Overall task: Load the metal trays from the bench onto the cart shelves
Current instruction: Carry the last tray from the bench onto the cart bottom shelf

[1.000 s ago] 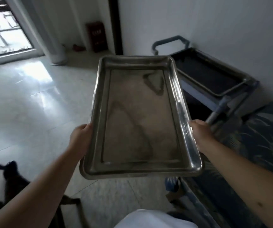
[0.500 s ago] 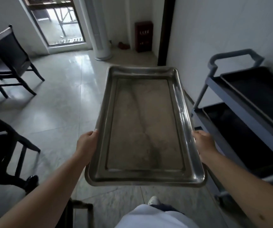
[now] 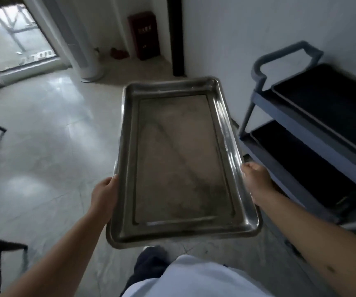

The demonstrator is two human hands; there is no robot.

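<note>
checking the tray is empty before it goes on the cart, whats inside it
Nothing lies in the tray: only its bare, streaked metal floor shows. Both hands, left and right, grip its long rims. The fingers beneath it and the floor right under it are hidden.

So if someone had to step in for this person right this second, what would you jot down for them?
Left hand: grip on the metal tray's left long edge.
Right hand: grip on its right long edge.
Tray: empty, held roughly level in the air over the floor.
Cart: to the right, by the wall; both visible shelves look dark, contents unclear.
Done: tray picked up and carried.
Left: turn right and slide it onto a cart shelf.
</note>
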